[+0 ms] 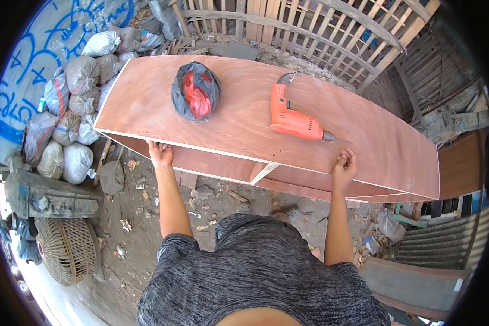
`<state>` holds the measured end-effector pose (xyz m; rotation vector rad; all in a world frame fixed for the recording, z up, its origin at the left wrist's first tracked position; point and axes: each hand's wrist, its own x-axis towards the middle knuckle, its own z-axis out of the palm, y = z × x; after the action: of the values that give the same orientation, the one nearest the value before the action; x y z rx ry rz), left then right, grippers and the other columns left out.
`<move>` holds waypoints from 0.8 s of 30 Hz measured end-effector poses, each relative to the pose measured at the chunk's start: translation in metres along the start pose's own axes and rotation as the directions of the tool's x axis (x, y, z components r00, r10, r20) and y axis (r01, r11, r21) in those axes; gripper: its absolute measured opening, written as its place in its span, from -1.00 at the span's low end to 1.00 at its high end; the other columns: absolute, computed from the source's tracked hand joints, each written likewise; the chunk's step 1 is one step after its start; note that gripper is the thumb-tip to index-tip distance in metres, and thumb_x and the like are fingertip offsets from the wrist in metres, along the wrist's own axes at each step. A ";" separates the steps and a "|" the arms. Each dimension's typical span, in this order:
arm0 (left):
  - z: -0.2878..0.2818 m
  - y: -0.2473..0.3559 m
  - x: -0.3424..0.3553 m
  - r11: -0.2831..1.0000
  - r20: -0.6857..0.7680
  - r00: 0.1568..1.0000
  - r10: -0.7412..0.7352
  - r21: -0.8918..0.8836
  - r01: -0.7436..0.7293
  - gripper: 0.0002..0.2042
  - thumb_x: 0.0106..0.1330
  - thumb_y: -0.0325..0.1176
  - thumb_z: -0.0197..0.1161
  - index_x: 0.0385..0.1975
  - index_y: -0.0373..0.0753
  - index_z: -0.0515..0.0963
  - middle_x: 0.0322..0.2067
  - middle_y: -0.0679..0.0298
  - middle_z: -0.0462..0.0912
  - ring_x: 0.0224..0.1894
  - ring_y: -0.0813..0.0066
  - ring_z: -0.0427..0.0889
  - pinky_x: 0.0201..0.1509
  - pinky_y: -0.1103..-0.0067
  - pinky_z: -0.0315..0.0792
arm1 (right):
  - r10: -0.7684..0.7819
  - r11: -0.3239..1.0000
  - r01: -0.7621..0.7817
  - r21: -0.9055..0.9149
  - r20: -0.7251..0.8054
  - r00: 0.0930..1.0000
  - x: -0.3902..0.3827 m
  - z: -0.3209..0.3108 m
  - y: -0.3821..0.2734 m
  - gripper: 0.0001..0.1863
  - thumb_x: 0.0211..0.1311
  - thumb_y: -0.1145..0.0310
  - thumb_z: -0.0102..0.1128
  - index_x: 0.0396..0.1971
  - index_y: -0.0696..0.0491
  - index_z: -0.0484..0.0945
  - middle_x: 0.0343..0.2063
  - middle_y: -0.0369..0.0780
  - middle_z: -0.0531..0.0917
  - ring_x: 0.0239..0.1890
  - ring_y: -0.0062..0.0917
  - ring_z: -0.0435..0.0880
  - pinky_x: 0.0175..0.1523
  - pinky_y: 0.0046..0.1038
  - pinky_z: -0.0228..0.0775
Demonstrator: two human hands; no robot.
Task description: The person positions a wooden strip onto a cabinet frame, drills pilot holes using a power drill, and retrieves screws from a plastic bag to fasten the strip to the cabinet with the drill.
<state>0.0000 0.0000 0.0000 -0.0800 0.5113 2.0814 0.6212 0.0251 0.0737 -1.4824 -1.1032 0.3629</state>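
Observation:
A long plywood cabinet lies across in front of me, its open front facing my body and a divider inside. My left hand is at the left part of its near top edge, fingers curled against the edge. My right hand is over the right part of that edge, fingertips pinched together; anything between them is too small to make out. Just beyond the right hand lies an orange power drill, its bit toward the fingers. A black plastic bag with a red plastic bag inside sits on the panel's left half.
Stuffed sacks pile up beyond the cabinet's left end. A wicker basket and a dark concrete block stand at the left. Slatted wooden fencing runs behind. Debris litters the dirt floor; corrugated sheeting is at the right.

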 end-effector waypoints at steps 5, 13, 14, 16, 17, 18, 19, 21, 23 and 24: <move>-0.031 0.004 0.015 0.999 0.090 0.995 0.046 -0.007 -0.046 -0.69 0.53 -0.04 -0.05 -0.17 -0.14 0.49 -0.44 0.48 0.50 -0.64 0.72 0.19 -0.57 0.73 0.15 | -0.051 0.999 0.051 0.014 0.006 0.999 0.002 -0.001 -0.007 -0.71 0.31 0.61 -0.01 -0.01 0.15 0.56 -0.27 -0.24 0.69 -0.37 -0.64 0.61 -0.22 -0.58 0.47; 0.007 -0.009 -0.005 0.998 -0.015 0.999 0.043 0.046 -0.043 -0.68 0.53 -0.02 -0.05 -0.24 -0.14 0.48 -0.49 0.47 0.49 -0.60 0.65 0.28 -0.56 0.71 0.20 | -0.063 0.998 0.063 0.002 -0.002 0.998 -0.001 -0.006 -0.006 -0.71 0.31 0.62 -0.01 -0.01 0.16 0.55 -0.28 -0.25 0.68 -0.38 -0.65 0.61 -0.23 -0.60 0.46; 0.011 -0.010 -0.007 0.999 -0.032 0.999 0.037 0.031 -0.036 -0.67 0.52 -0.01 -0.04 -0.29 -0.14 0.48 -0.57 0.48 0.41 -0.65 0.66 0.22 -0.58 0.71 0.19 | -0.073 0.997 0.072 -0.016 -0.004 0.997 -0.001 -0.007 -0.006 -0.70 0.32 0.63 -0.02 0.00 0.16 0.55 -0.27 -0.25 0.68 -0.38 -0.65 0.61 -0.24 -0.60 0.47; 0.007 -0.005 -0.005 0.999 -0.048 0.998 0.034 0.020 -0.033 -0.65 0.51 0.01 -0.02 -0.33 -0.14 0.47 -0.65 0.49 0.33 -0.70 0.67 0.15 -0.60 0.70 0.17 | -0.074 0.997 0.073 -0.016 0.000 0.997 -0.001 -0.006 -0.009 -0.70 0.31 0.63 -0.02 0.00 0.16 0.55 -0.27 -0.24 0.68 -0.38 -0.66 0.61 -0.24 -0.60 0.47; 0.004 -0.002 -0.005 1.000 0.007 1.000 0.025 0.011 -0.025 -0.65 0.51 0.00 -0.03 -0.33 -0.14 0.48 -0.64 0.50 0.35 -0.69 0.68 0.16 -0.60 0.71 0.17 | -0.078 0.997 0.078 -0.018 0.003 0.997 -0.001 -0.005 -0.010 -0.70 0.31 0.63 -0.02 0.00 0.16 0.54 -0.27 -0.24 0.68 -0.38 -0.66 0.61 -0.24 -0.60 0.47; 0.004 -0.002 -0.005 1.000 0.062 0.998 0.013 0.001 -0.013 -0.66 0.51 0.00 -0.03 -0.33 -0.13 0.48 -0.63 0.50 0.36 -0.67 0.68 0.17 -0.60 0.71 0.17 | -0.075 0.997 0.075 -0.018 0.000 0.997 -0.001 -0.005 -0.011 -0.70 0.31 0.63 -0.02 0.00 0.16 0.54 -0.27 -0.24 0.68 -0.38 -0.66 0.61 -0.24 -0.60 0.47; 0.004 -0.003 -0.005 1.000 0.063 0.998 0.010 0.004 -0.010 -0.66 0.51 0.00 -0.03 -0.33 -0.13 0.48 -0.63 0.50 0.36 -0.67 0.68 0.17 -0.60 0.71 0.17 | -0.071 0.997 0.071 -0.016 -0.001 0.997 -0.001 -0.006 -0.012 -0.70 0.31 0.63 -0.01 0.00 0.16 0.54 -0.27 -0.24 0.68 -0.38 -0.66 0.61 -0.23 -0.60 0.47; 0.006 -0.006 -0.004 0.997 -0.037 0.997 0.062 0.038 -0.060 -0.68 0.53 -0.03 -0.04 -0.27 -0.15 0.48 -0.58 0.51 0.38 -0.70 0.74 0.11 -0.61 0.74 0.16 | -0.066 0.998 0.066 -0.014 -0.005 0.998 -0.001 -0.006 -0.012 -0.69 0.31 0.63 -0.01 0.00 0.16 0.54 -0.27 -0.24 0.68 -0.38 -0.66 0.61 -0.23 -0.60 0.47; 0.008 -0.006 -0.006 0.998 -0.007 0.999 0.050 0.039 -0.050 -0.69 0.53 -0.04 -0.04 -0.26 -0.15 0.48 -0.58 0.51 0.38 -0.70 0.73 0.12 -0.60 0.73 0.16 | -0.061 0.998 0.061 0.004 -0.007 0.998 -0.001 -0.006 -0.011 -0.69 0.30 0.64 -0.01 0.01 0.15 0.55 -0.26 -0.24 0.68 -0.38 -0.65 0.61 -0.22 -0.59 0.47; 0.008 -0.006 -0.007 0.998 0.018 0.999 0.043 0.038 -0.044 -0.69 0.53 -0.05 -0.04 -0.26 -0.15 0.48 -0.58 0.51 0.38 -0.69 0.73 0.13 -0.60 0.73 0.17 | -0.059 0.998 0.060 0.005 -0.009 0.998 -0.001 -0.006 -0.010 -0.69 0.30 0.64 -0.01 0.01 0.15 0.55 -0.26 -0.24 0.68 -0.38 -0.65 0.61 -0.22 -0.59 0.47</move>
<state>0.0098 0.0007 0.0071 -0.0290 0.5464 2.1120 0.6208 0.0192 0.0843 -1.4418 -1.1355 0.3171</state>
